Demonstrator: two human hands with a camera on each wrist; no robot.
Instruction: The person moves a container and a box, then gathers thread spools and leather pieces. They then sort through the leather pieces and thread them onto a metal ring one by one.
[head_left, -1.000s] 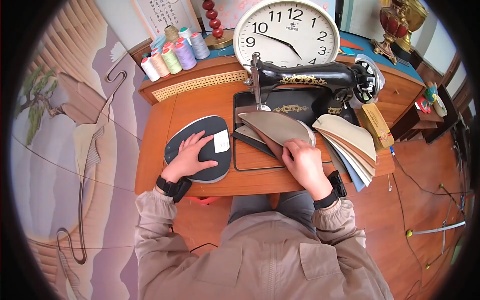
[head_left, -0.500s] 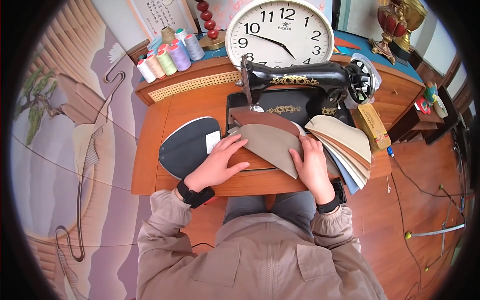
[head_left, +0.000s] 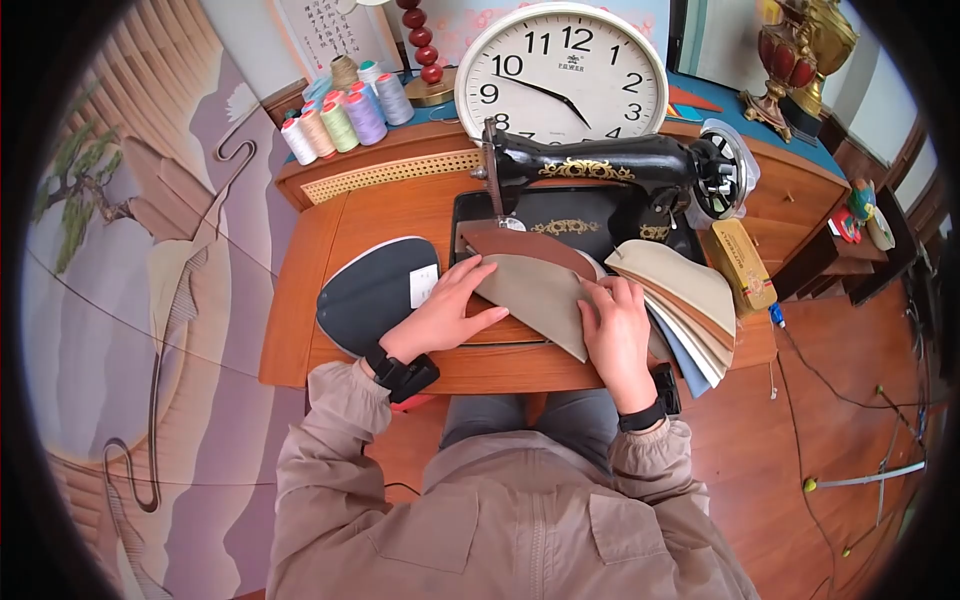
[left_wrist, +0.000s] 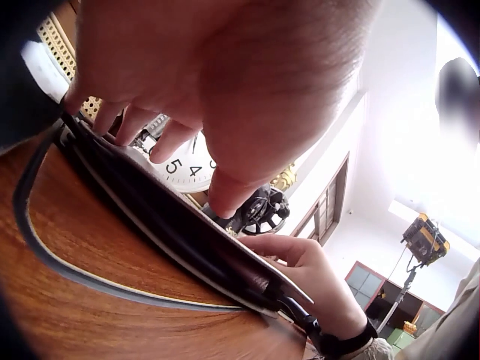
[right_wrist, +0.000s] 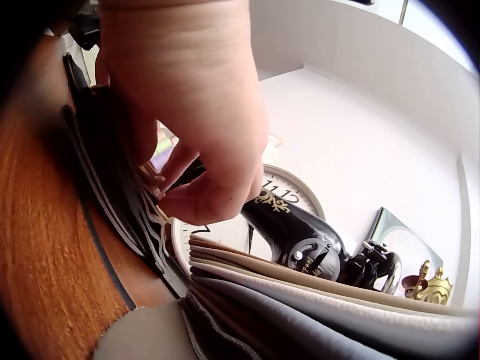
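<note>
A stack of half-moon leather-like panels lies before the sewing machine (head_left: 600, 165), a taupe panel (head_left: 530, 305) in front and a reddish-brown panel (head_left: 525, 245) showing behind it. On the taupe panel's left end rests my left hand (head_left: 440, 312), fingers fairly straight and thumb spread. My right hand (head_left: 620, 335) pinches the stack's right end with bent fingers. In the right wrist view, the layered edges (right_wrist: 139, 225) stand under those fingertips. Left of the stack is a dark rounded panel (head_left: 365, 300) with a white label (head_left: 423, 286).
Fanned panels (head_left: 685, 290) in beige, brown, white and blue lie right of my right hand, beside a yellow tin (head_left: 740, 265). Thread spools (head_left: 345, 110) and a big clock (head_left: 565, 75) stand at the back. The wooden table's front edge (head_left: 500, 378) is close to my body.
My left hand has left the dark panel and moved right onto the taupe panel. The taupe panel has come nearer my body, exposing the brown one. The last half second shows little movement.
</note>
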